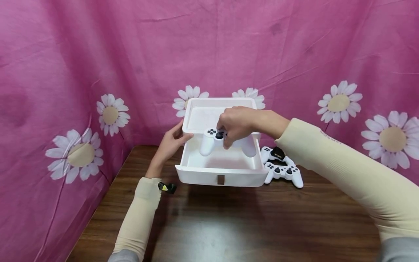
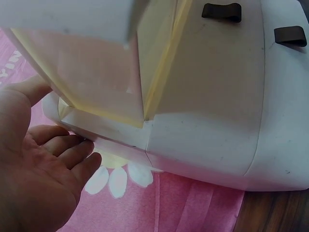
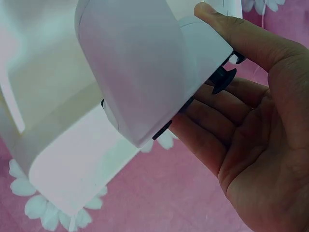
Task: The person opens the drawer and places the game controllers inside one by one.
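Observation:
A white drawer unit (image 1: 196, 114) stands on the table with its top drawer (image 1: 220, 177) pulled out. Over that drawer, my right hand (image 1: 237, 123) grips a white game controller (image 1: 207, 143) with black sticks and buttons. The right wrist view shows the controller (image 3: 140, 58) close up, with the thumb on one side and the fingers on the other. My left hand (image 1: 171, 142) rests against the unit's left side, its thumb near the front top edge. In the left wrist view the fingers of the left hand (image 2: 48, 169) lie relaxed beside the unit.
Two more white controllers (image 1: 284, 171) lie on the brown wooden table (image 1: 229, 225), right of the unit. Lower drawers carry dark pull tabs (image 2: 222, 12). A pink cloth with daisies (image 1: 157, 54) hangs behind. The right forearm passes over the table's right side.

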